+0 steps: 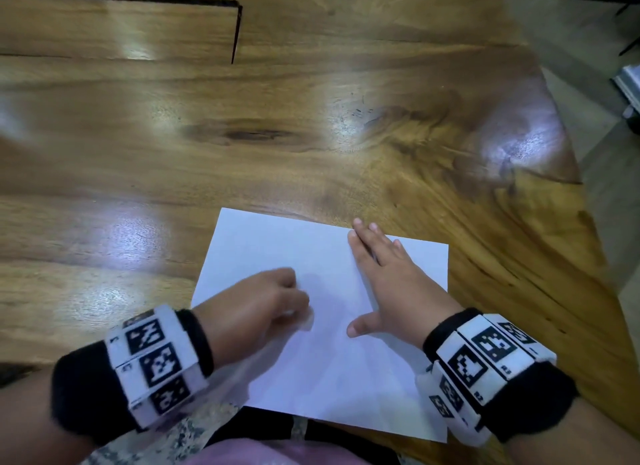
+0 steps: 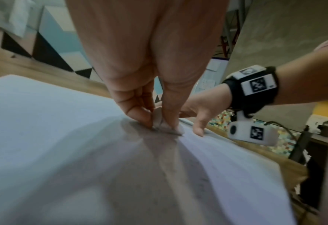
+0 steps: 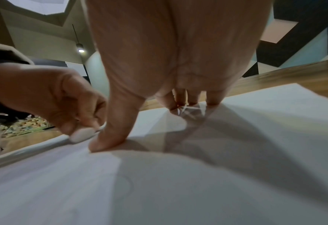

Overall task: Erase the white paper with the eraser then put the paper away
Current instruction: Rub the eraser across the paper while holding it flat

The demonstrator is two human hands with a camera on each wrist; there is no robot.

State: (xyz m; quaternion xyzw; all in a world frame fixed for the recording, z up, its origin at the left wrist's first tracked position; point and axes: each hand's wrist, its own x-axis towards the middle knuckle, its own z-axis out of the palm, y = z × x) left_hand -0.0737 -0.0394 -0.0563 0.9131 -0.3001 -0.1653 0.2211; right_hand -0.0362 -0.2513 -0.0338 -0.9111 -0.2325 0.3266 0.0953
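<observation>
A white sheet of paper lies on the wooden table near its front edge, and its near edge hangs over that edge. My left hand pinches a small white eraser and presses it onto the sheet's left-middle part. The eraser shows under the curled fingers in the right wrist view, and in the left wrist view the eraser sits between thumb and fingers. My right hand lies flat on the paper's right side with straight fingers, thumb spread toward the eraser.
The wooden table stretches far ahead and to the left. A dark-edged slot is cut into it at the back left. The table's right edge runs diagonally, with floor beyond. My lap is below the front edge.
</observation>
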